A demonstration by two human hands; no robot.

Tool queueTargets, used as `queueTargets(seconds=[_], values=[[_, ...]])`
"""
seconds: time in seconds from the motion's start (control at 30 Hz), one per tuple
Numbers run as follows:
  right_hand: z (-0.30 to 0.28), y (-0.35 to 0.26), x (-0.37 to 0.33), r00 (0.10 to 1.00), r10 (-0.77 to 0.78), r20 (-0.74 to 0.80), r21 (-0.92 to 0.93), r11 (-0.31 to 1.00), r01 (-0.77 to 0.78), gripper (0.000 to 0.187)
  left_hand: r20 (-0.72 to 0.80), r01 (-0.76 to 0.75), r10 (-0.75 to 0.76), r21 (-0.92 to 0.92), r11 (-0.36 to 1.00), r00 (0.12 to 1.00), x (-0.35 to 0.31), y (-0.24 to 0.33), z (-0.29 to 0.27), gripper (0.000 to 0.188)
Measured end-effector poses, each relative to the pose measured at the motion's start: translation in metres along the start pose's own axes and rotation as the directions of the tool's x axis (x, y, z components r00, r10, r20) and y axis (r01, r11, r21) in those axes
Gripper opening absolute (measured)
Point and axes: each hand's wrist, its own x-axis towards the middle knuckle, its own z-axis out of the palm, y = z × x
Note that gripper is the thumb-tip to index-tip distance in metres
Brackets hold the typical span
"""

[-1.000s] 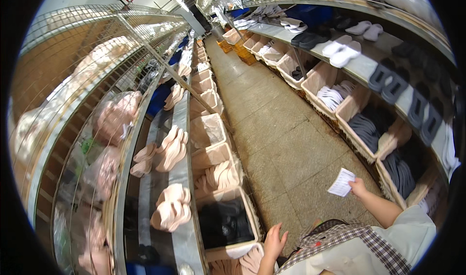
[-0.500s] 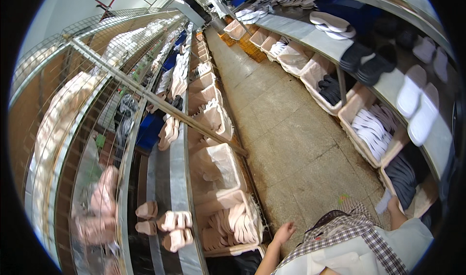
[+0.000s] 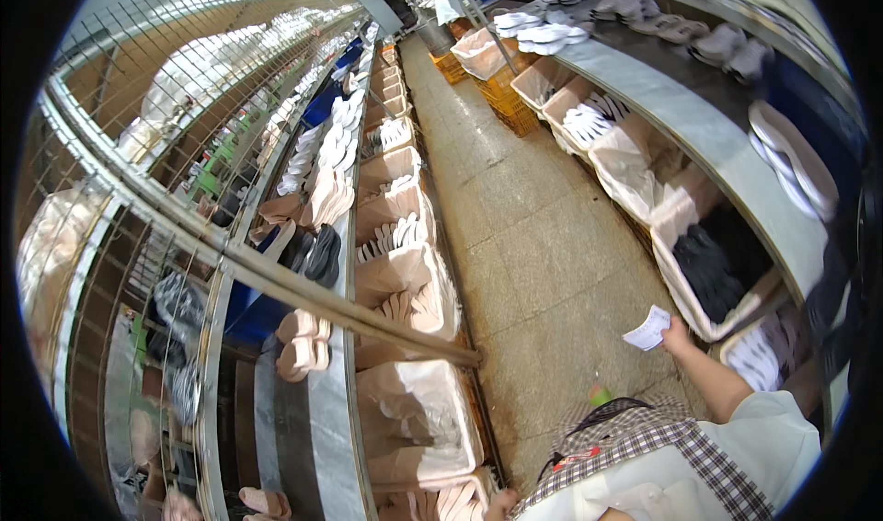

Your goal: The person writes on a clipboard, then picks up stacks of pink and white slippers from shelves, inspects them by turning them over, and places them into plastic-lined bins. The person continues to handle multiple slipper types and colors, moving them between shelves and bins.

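Note:
My right hand [image 3: 677,335] is closed on a small white slip of paper [image 3: 647,329] with print on it, held out over the aisle floor. Beside that arm stands a lined bin of black slippers [image 3: 706,265], and a bin of white slippers [image 3: 756,355] is partly hidden below it. Only a bit of my left hand [image 3: 501,504] shows at the lower edge, close to a bin of pale pink slippers [image 3: 441,501]; its fingers cannot be made out. A checked apron [image 3: 635,438] covers my front.
The stone-tiled aisle [image 3: 524,236] runs ahead between metal shelves [image 3: 324,429]. Lined bins stand along both sides. Orange crates [image 3: 506,107] are stacked farther up on the right. White slippers [image 3: 791,162] lie on the right shelf, and a metal bar [image 3: 340,305] slants across the left shelf.
I have moved forward along the aisle, so bins and shelves slide back past me. My right hand has swung forward with the paper, while my left has dropped toward the lower edge.

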Motion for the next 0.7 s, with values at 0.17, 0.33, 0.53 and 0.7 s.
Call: queueTargets(seconds=[0.17, 0.33, 0.53, 0.7], values=[[0.069, -0.084, 0.104, 0.993, 0.059, 0.102, 0.016, 0.998, -0.061, 0.017, -0.260, -0.121, 0.166, 0.181, 0.976, 0.951, 0.129, 0.229, -0.156, 0.038], [0.126, -0.118, 0.253, 0.998, 0.041, 0.038, 0.406, 0.912, -0.053, 0.027, -0.320, -0.225, 0.287, 0.217, 0.950, 0.903, 0.263, 0.394, -0.299, 0.037], [0.229, -0.241, 0.427, 0.993, 0.056, 0.100, 0.565, 0.819, -0.103, 0.029, -0.191, -0.010, 0.070, 0.298, 0.955, 0.979, 0.375, 0.437, -0.395, 0.029], [0.360, -0.413, 0.512, 0.948, 0.090, 0.306, 0.204, 0.966, -0.158, 0.020, -0.275, -0.072, 0.065, -0.014, 0.997, 0.959, 0.419, 0.452, -0.465, 0.029]])
